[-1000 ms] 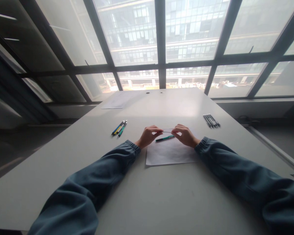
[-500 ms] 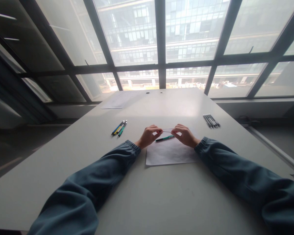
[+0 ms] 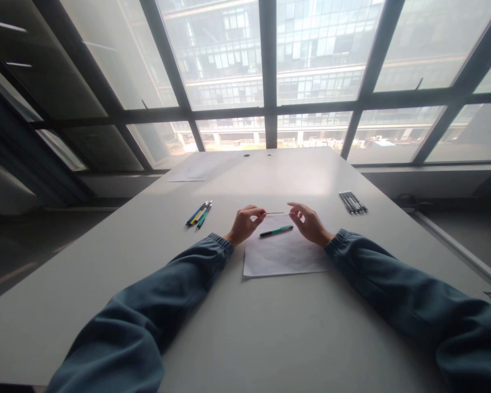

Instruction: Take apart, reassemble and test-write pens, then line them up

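Between its thumb and forefinger, my left hand (image 3: 245, 222) pinches one end of a pen refill (image 3: 276, 213), a thin dark rod that points right. My right hand (image 3: 307, 222) is open beside the rod's free end, thumb and fingers apart, with nothing in it. Below the gap between both hands, a green and black pen (image 3: 276, 231) lies slightly slanted on the white paper (image 3: 286, 257). Whether the pen is whole is too small to tell.
Several coloured pens (image 3: 199, 215) lie in a bunch on the white table (image 3: 253, 338), left of my hands. A row of several grey-black pens (image 3: 353, 202) is at the right. Another paper sheet (image 3: 190, 170) lies near the far left edge, before the windows.
My right hand has let go of the refill and its fingers have spread. The left hand still holds the refill and has shifted slightly left. The pen shows in full now.
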{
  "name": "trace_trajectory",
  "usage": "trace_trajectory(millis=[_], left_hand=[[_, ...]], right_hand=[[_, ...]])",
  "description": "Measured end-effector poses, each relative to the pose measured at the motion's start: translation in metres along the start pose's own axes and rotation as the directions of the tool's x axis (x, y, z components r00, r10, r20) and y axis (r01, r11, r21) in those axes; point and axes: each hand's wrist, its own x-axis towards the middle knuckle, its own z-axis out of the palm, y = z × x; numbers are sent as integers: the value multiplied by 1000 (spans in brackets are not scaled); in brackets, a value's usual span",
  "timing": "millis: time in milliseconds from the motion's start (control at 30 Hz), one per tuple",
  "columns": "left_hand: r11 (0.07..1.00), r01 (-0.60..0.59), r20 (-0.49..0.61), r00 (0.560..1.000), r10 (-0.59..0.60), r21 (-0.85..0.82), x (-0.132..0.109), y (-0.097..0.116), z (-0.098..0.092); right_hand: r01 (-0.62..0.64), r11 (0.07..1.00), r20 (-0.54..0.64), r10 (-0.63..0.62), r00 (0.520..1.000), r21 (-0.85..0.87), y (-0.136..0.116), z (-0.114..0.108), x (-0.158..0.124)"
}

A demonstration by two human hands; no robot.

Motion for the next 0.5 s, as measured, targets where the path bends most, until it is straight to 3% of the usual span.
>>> trace_trajectory(millis=[200, 500], left_hand=[[998, 55, -64, 996, -56, -16, 1, -3, -1], [996, 92, -70, 993, -92, 3, 1, -15, -2]], right_hand=[[-80, 996, -74, 76, 994, -51, 6, 1, 0], [-27, 997, 87, 33, 996, -69, 9, 3, -2]])
